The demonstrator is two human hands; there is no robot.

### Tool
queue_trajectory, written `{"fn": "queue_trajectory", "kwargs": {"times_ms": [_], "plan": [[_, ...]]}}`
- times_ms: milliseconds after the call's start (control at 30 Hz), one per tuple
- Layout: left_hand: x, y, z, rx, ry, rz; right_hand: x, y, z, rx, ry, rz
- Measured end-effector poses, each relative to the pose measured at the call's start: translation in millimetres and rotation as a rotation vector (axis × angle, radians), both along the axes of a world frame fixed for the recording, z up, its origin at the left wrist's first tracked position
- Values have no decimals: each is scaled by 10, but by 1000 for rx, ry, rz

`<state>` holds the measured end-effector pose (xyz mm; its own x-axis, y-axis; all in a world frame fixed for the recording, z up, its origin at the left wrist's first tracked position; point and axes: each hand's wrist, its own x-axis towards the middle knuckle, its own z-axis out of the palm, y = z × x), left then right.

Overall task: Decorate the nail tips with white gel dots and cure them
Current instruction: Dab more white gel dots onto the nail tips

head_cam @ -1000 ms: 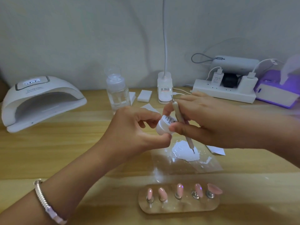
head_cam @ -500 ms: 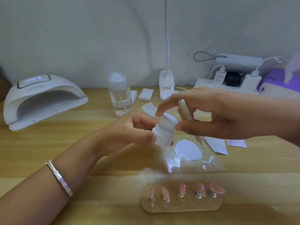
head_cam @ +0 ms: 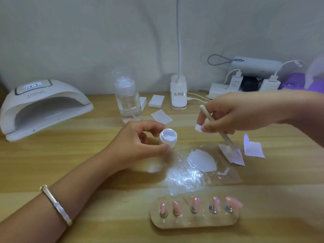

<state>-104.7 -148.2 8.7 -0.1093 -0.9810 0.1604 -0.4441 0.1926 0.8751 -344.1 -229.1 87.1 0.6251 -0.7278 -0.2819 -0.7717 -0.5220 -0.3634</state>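
The left hand [head_cam: 140, 142] gripped the gel jar [head_cam: 168, 138] between thumb and curled fingers, above the table [head_cam: 52, 163]. The jar was uncapped, tilted toward the camera, with white gel visible inside. The right hand [head_cam: 236, 114] pinched the white cap [head_cam: 199, 128] at its fingertips, apart from the jar, and also held the dotting tool [head_cam: 221, 132] slanted downward. The tool tip lay over a paper slip [head_cam: 231, 156]; contact could not be confirmed.

A clear film [head_cam: 206, 179] carrying a white gel patch [head_cam: 201, 162] lay between the hands and the holder [head_cam: 192, 223]. Five pink nail tips [head_cam: 195, 201] stood in a row on the holder, at the near table edge.

The curing lamp [head_cam: 42, 106] sat at far left, its opening facing the work area, well apart from the holder. A pump bottle [head_cam: 128, 100] stood behind the left hand. A desk lamp base [head_cam: 178, 92], two white blocks [head_cam: 156, 101] and a power strip [head_cam: 219, 88] lined the back edge; the right forearm hid part of that area. A bracelet [head_cam: 56, 204] circled the left wrist
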Motion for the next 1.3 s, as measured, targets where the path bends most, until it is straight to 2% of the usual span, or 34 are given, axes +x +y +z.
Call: {"fn": "queue_trajectory", "kwargs": {"times_ms": [233, 500, 800, 967, 1133, 1300], "plan": [[-34, 10, -72, 13, -18, 6, 144, -337, -34, 26, 151, -123], [-23, 14, -99, 9, -41, -9, 163, -495, -173, 330, -75, -175], [-25, 18, -105, -16, -76, -3, 15, -599, -330, 439, -200, -270], [-27, 18, -115, -36, -100, -9, -1, -593, -296, 379, -292, -322], [-38, 9, -120, -44, -85, 5, -82, -472, -177, 270, -545, -297], [-40, 21, -118, -58, -68, 13, -61, -276, -240, 207, -712, -302]]}}
